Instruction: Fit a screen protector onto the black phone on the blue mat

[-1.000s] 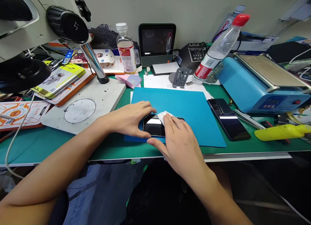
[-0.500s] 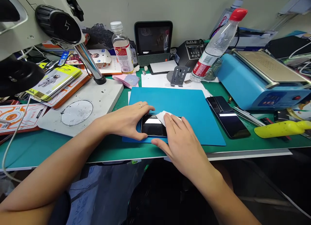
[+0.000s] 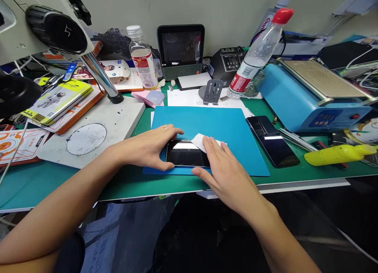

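A black phone (image 3: 184,154) lies screen up near the front edge of a blue mat (image 3: 224,125). My left hand (image 3: 149,146) grips its left end, thumb at the near edge and fingers over the far edge. My right hand (image 3: 226,171) lies on the phone's right part, fingers pressed flat on a small white wipe (image 3: 199,140) against the screen. The phone's right end is hidden under that hand.
A second black phone (image 3: 271,141) lies right of the mat. A blue heating machine (image 3: 310,96) and a yellow tool (image 3: 336,155) stand further right. A microscope base (image 3: 94,129) and boxes fill the left. Two bottles (image 3: 143,64) (image 3: 256,56), a small screen (image 3: 180,48) and a grey stand (image 3: 211,93) line the back.
My right hand and the wipe have slid a little to the right along the screen, uncovering more of it. My left hand keeps its hold. The view has drifted to the right.
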Demonstrator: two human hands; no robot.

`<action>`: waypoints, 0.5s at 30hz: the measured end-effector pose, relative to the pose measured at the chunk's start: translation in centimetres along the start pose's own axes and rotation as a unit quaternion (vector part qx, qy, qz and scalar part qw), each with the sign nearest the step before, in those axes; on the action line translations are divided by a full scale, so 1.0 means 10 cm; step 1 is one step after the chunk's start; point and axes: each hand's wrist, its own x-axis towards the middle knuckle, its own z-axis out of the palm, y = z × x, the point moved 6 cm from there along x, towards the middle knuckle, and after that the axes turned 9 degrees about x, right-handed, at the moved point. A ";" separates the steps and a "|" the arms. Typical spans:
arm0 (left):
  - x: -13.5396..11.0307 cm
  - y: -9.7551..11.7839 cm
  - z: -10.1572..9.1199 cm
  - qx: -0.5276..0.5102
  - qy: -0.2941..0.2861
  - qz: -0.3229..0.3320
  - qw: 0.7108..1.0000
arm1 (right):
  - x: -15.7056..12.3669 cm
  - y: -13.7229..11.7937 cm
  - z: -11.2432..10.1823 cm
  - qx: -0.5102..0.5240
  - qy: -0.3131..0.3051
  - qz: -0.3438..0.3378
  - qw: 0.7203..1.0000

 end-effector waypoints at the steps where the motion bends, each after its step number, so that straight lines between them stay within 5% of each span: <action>1: 0.00 0.00 0.00 -0.001 -0.001 -0.001 1.000 | 0.03 0.03 0.00 0.003 -0.002 0.006 1.000; 10: -0.01 0.00 -0.01 0.009 0.006 0.006 1.000 | -0.54 -0.27 0.05 -0.051 0.067 -0.029 0.996; 15: -0.01 -0.02 0.00 0.000 -0.007 -0.010 1.000 | -0.23 -0.16 0.02 -0.041 0.037 0.002 0.998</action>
